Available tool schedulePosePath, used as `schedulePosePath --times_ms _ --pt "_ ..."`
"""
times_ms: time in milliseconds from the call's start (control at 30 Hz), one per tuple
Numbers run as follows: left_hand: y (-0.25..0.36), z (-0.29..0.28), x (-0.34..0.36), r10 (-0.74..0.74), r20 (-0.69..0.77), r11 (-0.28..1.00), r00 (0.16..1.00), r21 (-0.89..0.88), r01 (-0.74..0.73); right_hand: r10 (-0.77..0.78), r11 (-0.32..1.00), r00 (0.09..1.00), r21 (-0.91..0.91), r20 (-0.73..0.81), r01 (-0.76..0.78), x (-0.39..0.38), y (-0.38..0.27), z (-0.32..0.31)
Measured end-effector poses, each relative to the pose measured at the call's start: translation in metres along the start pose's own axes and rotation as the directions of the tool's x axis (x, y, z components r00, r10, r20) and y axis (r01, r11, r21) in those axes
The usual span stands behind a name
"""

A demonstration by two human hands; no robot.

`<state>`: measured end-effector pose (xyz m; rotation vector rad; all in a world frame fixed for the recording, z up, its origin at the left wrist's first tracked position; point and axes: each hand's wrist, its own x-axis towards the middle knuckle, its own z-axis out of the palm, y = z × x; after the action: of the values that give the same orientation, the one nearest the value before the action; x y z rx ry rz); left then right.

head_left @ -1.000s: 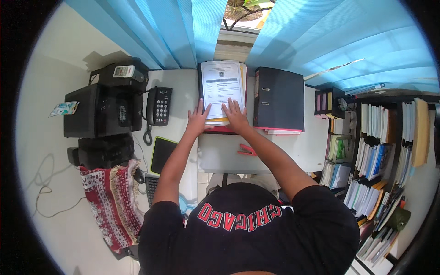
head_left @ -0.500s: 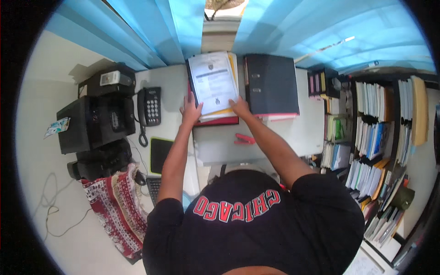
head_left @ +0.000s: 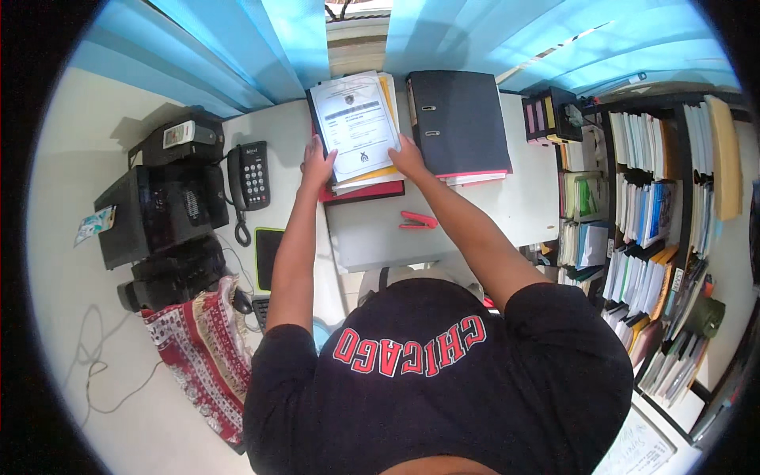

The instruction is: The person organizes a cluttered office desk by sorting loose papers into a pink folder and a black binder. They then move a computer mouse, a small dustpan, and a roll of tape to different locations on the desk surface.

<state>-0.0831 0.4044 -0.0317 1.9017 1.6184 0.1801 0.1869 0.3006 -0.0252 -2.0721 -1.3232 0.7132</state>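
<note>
A thick stack of papers, with a printed white sheet on top and yellow edges showing, lies at the far side of the desk. My left hand holds its near left edge, thumb on top and fingers down the side. At the near right corner, my right hand grips the stack with its thumb on the sheet; its other fingers are partly hidden. Under the papers a red folder sticks out toward me. To the right, apart from the stack, rests a black lever-arch binder with papers inside.
A red stapler lies on the white desk nearer to me. On the left are a black telephone, a black printer and a mouse pad. Shelves full of files stand at the right; blue curtains hang behind.
The whole view has shifted slightly, so the desk things sit higher and further left in the picture. Both hands keep their hold on the paper stack.
</note>
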Motion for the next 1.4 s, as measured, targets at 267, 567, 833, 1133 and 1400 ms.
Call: schedulePosePath --times_ms 267,567,833,1133,1400 --pt "-0.014 0.008 -0.004 0.006 -0.012 1.0 1.0 0.012 -0.006 0.185 0.982 0.981 -0.02 -0.059 -0.187 0.006 -0.026 0.011" --pt "-0.017 0.019 -0.001 -0.054 -0.003 0.987 0.999 -0.151 0.053 0.267 0.962 0.941 -0.008 0.207 -0.271 0.029 -0.036 0.004" --pt "0.013 -0.001 -0.031 -0.185 0.055 0.981 0.981 -0.048 0.188 0.131 0.991 0.991 -0.012 0.038 -0.131 -0.011 -0.036 0.001" --pt "0.063 -0.026 -0.188 0.302 -0.229 0.941 0.925 -0.085 -0.328 -0.235 0.948 0.948 -0.165 0.213 0.272 -0.207 0.033 -0.078" --pt "0.086 0.024 -0.265 0.46 0.007 0.879 0.888 -0.146 -0.454 0.125 0.953 0.983 -0.258 -0.137 -0.158 -0.258 0.153 -0.159"
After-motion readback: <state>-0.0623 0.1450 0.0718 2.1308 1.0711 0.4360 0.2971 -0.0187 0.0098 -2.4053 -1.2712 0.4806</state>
